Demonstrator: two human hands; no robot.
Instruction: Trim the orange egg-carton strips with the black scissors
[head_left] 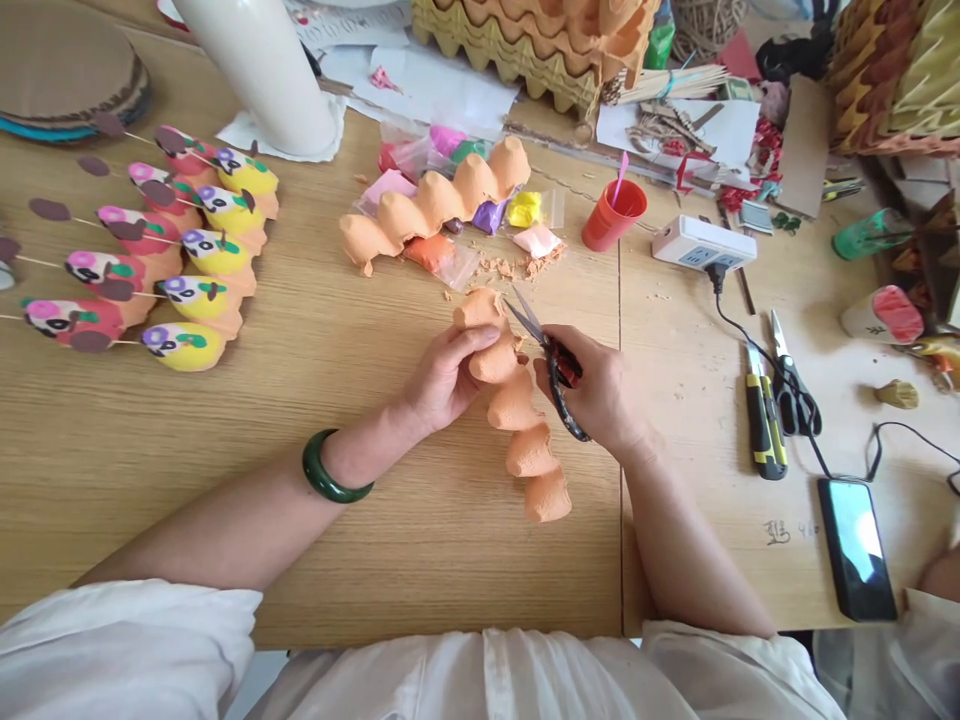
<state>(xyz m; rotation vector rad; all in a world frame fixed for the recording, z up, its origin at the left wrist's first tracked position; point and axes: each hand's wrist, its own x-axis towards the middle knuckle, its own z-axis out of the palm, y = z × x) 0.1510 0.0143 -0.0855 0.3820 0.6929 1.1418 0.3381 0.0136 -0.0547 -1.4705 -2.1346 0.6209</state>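
Note:
My left hand point(450, 375) grips an orange egg carton strip point(514, 405) near its upper end, thumb on top. The strip is a row of several cups slanting down toward me. In my right hand point(600, 390) is a pair of black-handled scissors point(559, 385), fingers wrapped round the handles. The blades are parted and point up and left, beside the strip's ragged right edge. A second orange egg carton strip point(435, 205) lies beyond, among small bags of coloured clay point(525, 208). Orange carton scraps point(517, 268) are scattered by it.
Painted egg carton pieces point(202, 250) with sticks stand at left. A red cup point(615, 215), power strip point(705, 243), utility knife point(765, 415), second scissors point(787, 385) and phone point(856, 548) lie at right. Stacked egg trays point(540, 45) stand at the back. Another person's arm shows at lower right.

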